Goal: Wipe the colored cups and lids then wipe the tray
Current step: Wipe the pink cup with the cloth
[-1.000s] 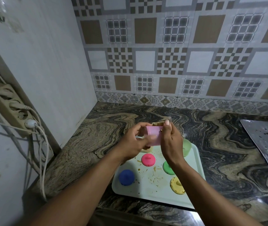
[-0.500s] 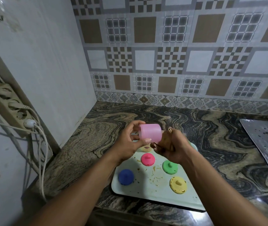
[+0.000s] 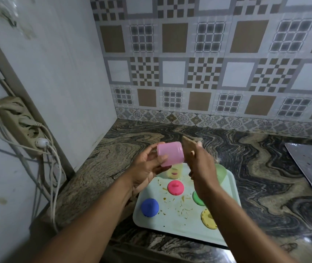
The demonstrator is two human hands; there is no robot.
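left hand (image 3: 147, 168) grips pink cup (image 3: 170, 155), tipped sideways above tray (image 3: 170, 223); right hand (image 3: 202, 164) pinches cloth (image 3: 188, 146) just beside it.

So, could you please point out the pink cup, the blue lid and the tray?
pink cup (image 3: 170, 156): head view, side wall.
blue lid (image 3: 149, 207): head view, domed top.
tray (image 3: 170, 225): head view, bare front.

Patterned tile wall (image 3: 208, 63) behind marbled countertop (image 3: 265, 168).
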